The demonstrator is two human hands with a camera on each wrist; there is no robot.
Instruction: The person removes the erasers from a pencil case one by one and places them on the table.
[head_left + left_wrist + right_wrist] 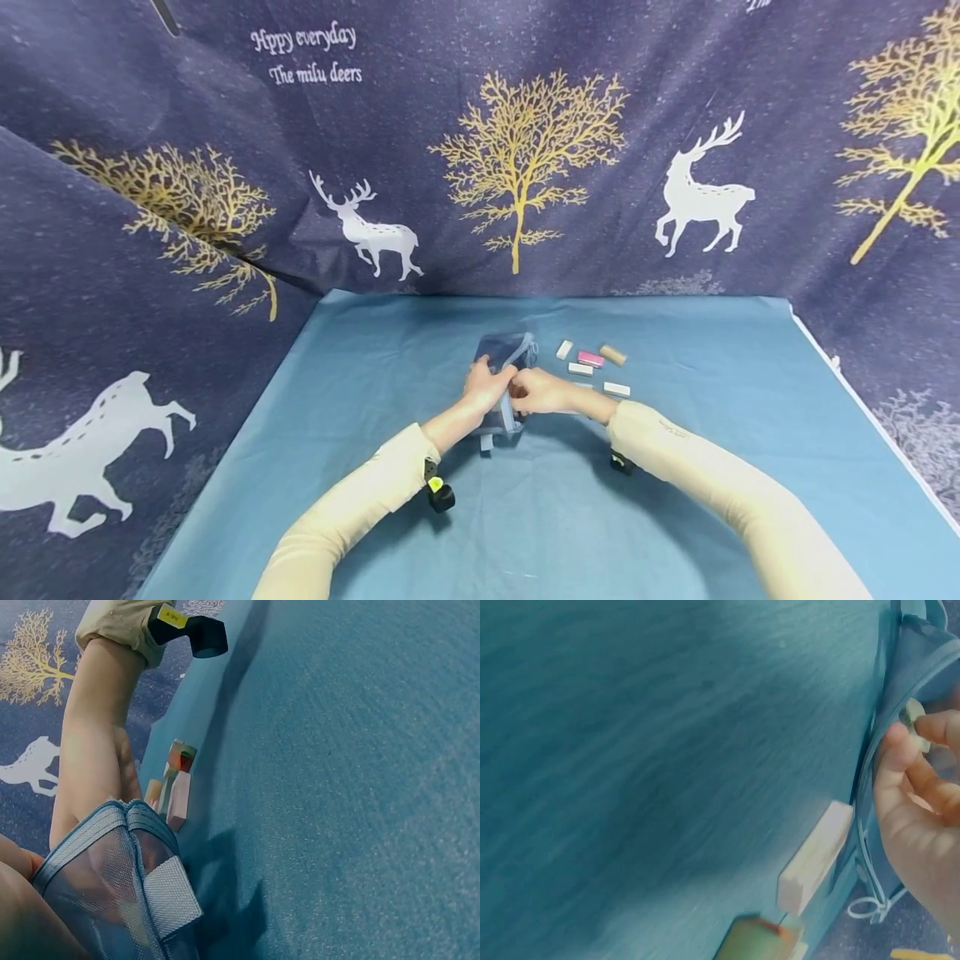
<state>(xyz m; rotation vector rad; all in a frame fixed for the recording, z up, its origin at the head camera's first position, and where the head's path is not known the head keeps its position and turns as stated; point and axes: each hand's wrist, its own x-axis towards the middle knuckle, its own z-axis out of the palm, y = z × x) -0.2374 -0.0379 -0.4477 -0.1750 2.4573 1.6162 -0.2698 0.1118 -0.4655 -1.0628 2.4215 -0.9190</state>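
Observation:
A blue mesh zip pouch (497, 345) with light blue trim lies in the middle of the cloth. My left hand (486, 387) grips it near its opening, thumb toward the right hand. Into that opening reaches my right hand (542, 392); the left wrist view shows its fingers through the mesh (86, 889). Between the right thumb and fingers a small pale block (915, 720) with a dark mark is pinched, partly hidden. Just outside the pouch, in the right wrist view, lies a white block (815, 857).
Right of the pouch lie a pink block (590, 359), a tan block (612, 355) and several white blocks, one of them (617, 389) nearest the right forearm. Blue cloth (375, 367) covers the table. A dark printed curtain (465, 217) hangs behind.

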